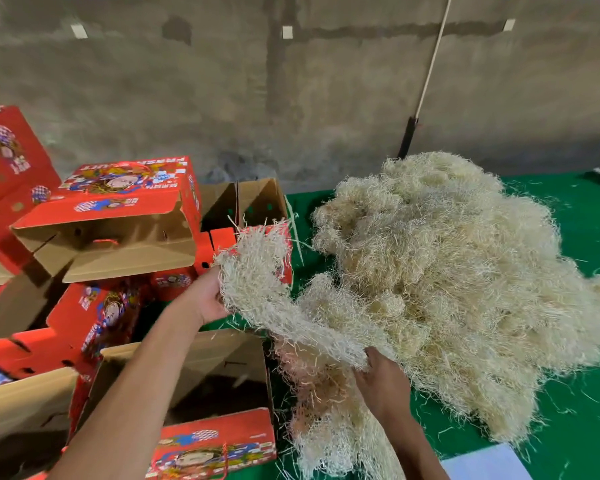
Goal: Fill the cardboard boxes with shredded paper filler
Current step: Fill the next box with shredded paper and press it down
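Both hands are pulling a tangled sheet of shredded paper filler (284, 306) away from the big pile (465, 271) heaped on the green counter (568, 410). The left hand (205, 299) is grasping the sheet's far end, its grip clenched into the strands, while the right hand (381, 379) is pinching the near end from beneath. The sheet is hanging just above and beside the open cardboard box (201, 382), which looks nearly empty inside. The filler seems light, springy and clingy, so strands will likely be snagging on the pile and shedding; gathering a thick bunch deep in the clump, rather than loose edge strands, should hold better. More red boxes (118, 216) are lying stacked to the left.
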A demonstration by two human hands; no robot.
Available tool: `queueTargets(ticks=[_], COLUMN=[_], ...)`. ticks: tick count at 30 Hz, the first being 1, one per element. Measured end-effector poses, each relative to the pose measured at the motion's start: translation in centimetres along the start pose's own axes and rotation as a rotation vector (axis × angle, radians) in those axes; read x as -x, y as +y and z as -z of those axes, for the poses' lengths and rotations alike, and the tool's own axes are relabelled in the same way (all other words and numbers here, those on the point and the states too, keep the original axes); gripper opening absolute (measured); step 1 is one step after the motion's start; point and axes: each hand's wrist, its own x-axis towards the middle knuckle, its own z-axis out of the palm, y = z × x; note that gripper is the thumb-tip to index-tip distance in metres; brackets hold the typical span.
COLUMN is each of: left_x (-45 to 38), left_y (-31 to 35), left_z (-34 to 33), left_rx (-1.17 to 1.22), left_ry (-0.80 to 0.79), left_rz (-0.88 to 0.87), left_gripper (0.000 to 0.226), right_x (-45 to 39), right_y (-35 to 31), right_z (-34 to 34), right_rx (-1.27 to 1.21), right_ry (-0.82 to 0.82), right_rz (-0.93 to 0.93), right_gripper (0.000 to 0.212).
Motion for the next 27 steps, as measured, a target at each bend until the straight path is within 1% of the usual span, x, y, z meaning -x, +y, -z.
queueTargets(ticks=[1, 2, 4, 6, 7, 11, 12, 13, 16, 17, 18, 20, 22, 24, 27], left_x=[0.0, 0.0, 0.3, 0.5, 0.7, 1.4, 1.5, 1.5, 1.7, 1.8, 2.3, 3.2, 3.7, 4.2, 4.5], left_y=[0.1, 0.2, 0.7, 1.5, 1.9, 4.0, 4.5, 4.8, 5.9, 6.2, 6.5, 7.1, 7.5, 7.7, 8.4], left_z=[0.1, 0.3, 0.8, 1.9, 2.4, 4.4, 4.7, 4.8, 4.3, 4.0, 3.6, 2.9, 2.4, 1.7, 1.7], left_rx=[-0.01, -0.016, 0.012, 0.067, 0.1, 0.261, 0.296, 0.324, 0.376, 0.397, 0.422, 0.472, 0.495, 0.48, 0.466], left_ry=[0.03, 0.047, 0.067, 0.104, 0.126, 0.226, 0.252, 0.263, 0.185, 0.159, 0.146, 0.141, 0.134, 0.131, 0.129], left_rz=[-0.023, -0.035, -0.073, -0.121, -0.135, -0.173, -0.182, -0.191, -0.253, -0.272, -0.282, -0.311, -0.318, -0.303, -0.327], left_gripper=[0.027, 0.032, 0.043, 0.039, 0.037, 0.043, 0.045, 0.048, 0.059, 0.06, 0.058, 0.047, 0.041, 0.043, 0.042], right_x=[-0.1, -0.1, -0.1, 0.1, 0.2, 0.0, -0.1, -0.3, -0.9, -1.2, -1.4, -2.3, -3.4, -4.6, -6.0], right_y=[-0.2, -0.1, 0.6, 1.9, 2.6, 3.6, 3.5, 3.2, 0.7, -0.9, -2.6, -6.7, -11.1, -14.9, -18.0], right_z=[-0.1, -0.2, -0.6, -1.0, -1.3, -1.8, -1.8, -1.9, -2.0, -1.8, -1.5, -1.1, -0.8, -0.9, -1.4], right_rx=[0.035, 0.067, 0.106, 0.141, 0.144, 0.085, 0.076, 0.077, 0.145, 0.127, 0.072, -0.076, -0.173, -0.159, -0.188], right_ry=[-0.013, -0.032, -0.083, -0.126, -0.135, -0.118, -0.103, -0.078, -0.011, 0.013, 0.038, 0.076, 0.062, 0.02, -0.119], right_rz=[-0.008, -0.021, -0.069, -0.119, -0.145, -0.245, -0.224, -0.175, 0.02, 0.085, 0.153, 0.289, 0.401, 0.471, 0.43], right_gripper=[0.022, 0.021, 0.027, 0.036, 0.036, 0.03, 0.031, 0.037, 0.071, 0.08, 0.088, 0.102, 0.113, 0.118, 0.118])
